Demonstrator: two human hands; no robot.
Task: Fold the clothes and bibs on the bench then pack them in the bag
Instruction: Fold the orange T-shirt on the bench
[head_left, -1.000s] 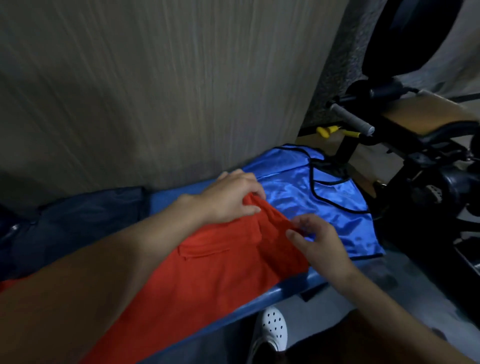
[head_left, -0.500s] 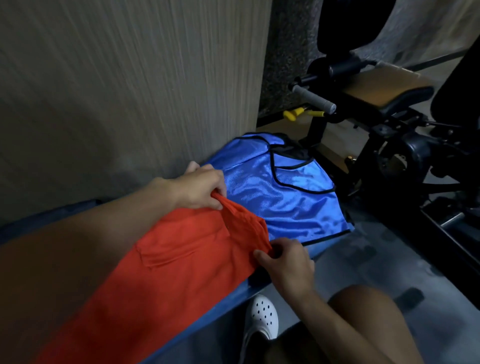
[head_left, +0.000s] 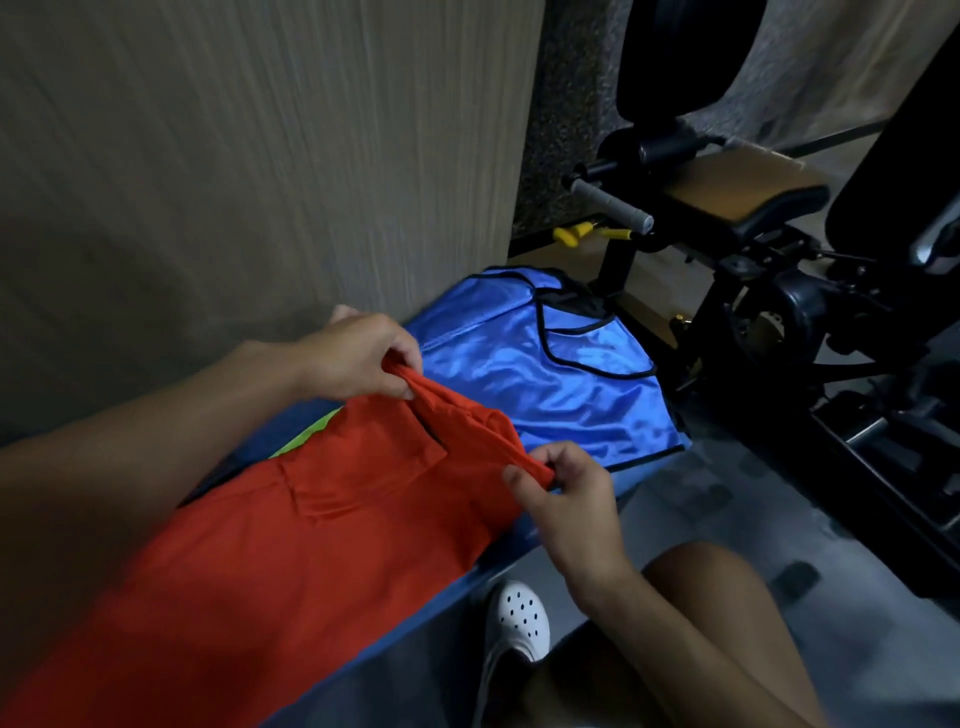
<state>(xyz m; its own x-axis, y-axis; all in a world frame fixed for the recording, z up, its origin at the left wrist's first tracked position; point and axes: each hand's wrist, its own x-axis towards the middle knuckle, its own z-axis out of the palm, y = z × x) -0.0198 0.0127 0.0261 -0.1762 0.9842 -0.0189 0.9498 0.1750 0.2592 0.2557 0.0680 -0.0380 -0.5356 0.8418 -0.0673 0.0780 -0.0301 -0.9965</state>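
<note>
A red garment (head_left: 291, 561) with a patch pocket lies along the blue bench (head_left: 415, 618). My left hand (head_left: 358, 356) pinches its far top corner by the wall. My right hand (head_left: 566, 499) pinches the near top corner at the bench's front edge, so the top hem is lifted and stretched between them. A shiny blue bib (head_left: 545, 374) with black trim lies flat on the bench's right end, just beyond the red garment. A strip of lime-green cloth (head_left: 306, 439) peeks out from under the red garment. No bag is in view.
A wood-grain wall panel (head_left: 260, 156) runs right behind the bench. A black exercise machine (head_left: 779, 312) with a grey handle and tan pad stands close to the bench's right end. My white perforated shoe (head_left: 519, 623) and knee are in front, on grey floor.
Both hands have raised the red garment's top edge off the bench and spread it; the right hand shifted toward the front edge. The green cloth has come into sight.
</note>
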